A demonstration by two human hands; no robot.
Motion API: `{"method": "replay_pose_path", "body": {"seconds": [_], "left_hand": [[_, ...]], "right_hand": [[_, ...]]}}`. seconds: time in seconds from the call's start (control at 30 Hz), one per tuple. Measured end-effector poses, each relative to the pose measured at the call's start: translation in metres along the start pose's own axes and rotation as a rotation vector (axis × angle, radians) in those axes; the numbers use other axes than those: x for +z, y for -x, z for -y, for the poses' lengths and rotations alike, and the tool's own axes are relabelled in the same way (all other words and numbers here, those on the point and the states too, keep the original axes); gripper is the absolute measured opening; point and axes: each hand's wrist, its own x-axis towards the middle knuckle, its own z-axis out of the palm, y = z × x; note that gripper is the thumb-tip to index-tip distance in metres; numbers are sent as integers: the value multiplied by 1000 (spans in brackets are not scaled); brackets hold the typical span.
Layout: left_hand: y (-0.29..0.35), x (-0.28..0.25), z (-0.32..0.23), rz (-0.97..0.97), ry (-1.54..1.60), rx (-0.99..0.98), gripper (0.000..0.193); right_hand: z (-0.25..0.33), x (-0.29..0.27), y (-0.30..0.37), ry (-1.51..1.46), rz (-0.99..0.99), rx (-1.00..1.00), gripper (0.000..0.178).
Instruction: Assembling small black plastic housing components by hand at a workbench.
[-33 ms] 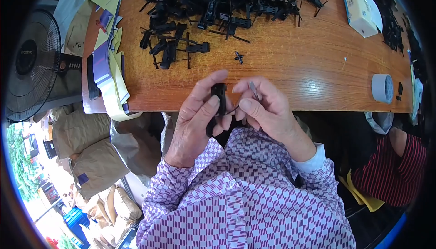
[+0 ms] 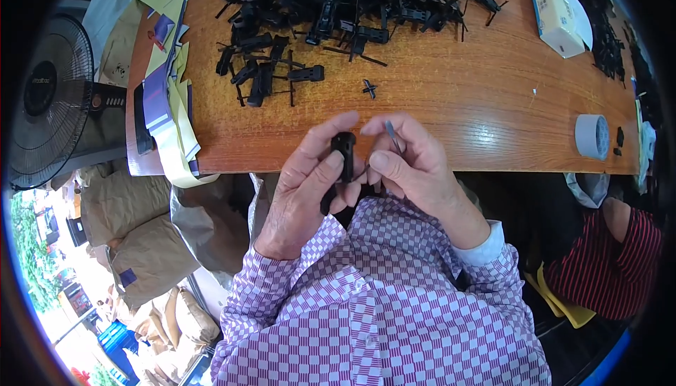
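Over the table's near edge, my left hand (image 2: 304, 182) is closed around a black plastic part (image 2: 343, 152), elongated with a rounded upper end. Close on its right, my right hand (image 2: 415, 171) pinches a thin metal tool (image 2: 391, 132) whose flat grey tip sticks up between thumb and fingers. The fingers of both hands nearly meet below the part, and what lies between them there is hidden. Beyond the hands, a small black cross-shaped piece (image 2: 370, 89) lies on the wood.
A heap of black plastic parts (image 2: 331, 13) covers the back of the brown table (image 2: 436, 104). Paper strips (image 2: 165, 111) hang along its left edge, beside a fan (image 2: 53, 90). At right are a tape roll (image 2: 592, 137) and a tissue pack (image 2: 561, 20). Someone in a striped garment (image 2: 612, 266) sits at right.
The black part has turned slightly in my left hand, showing more of its rounded end. My right fingers have shifted a little; the metal tool stays in them.
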Motion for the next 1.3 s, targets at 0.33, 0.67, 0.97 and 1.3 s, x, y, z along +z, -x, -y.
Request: {"method": "replay_pose_path", "body": {"seconds": [0.33,0.67,0.97,1.3], "left_hand": [[13,-12,-2,141,78,-99,36],[15,-42,20,-144,-612,400,33],[19,-49,17,-205,-626,420,33],[21,-49,10,-395,-844,523,27]], "right_hand": [[-8,2,-7,113,71,119,22],[-18,48,-7,48,16,223,39],[-34,66,-14,120,-26,200,34],[-30,57,-38,551,142,-5,28]]}}
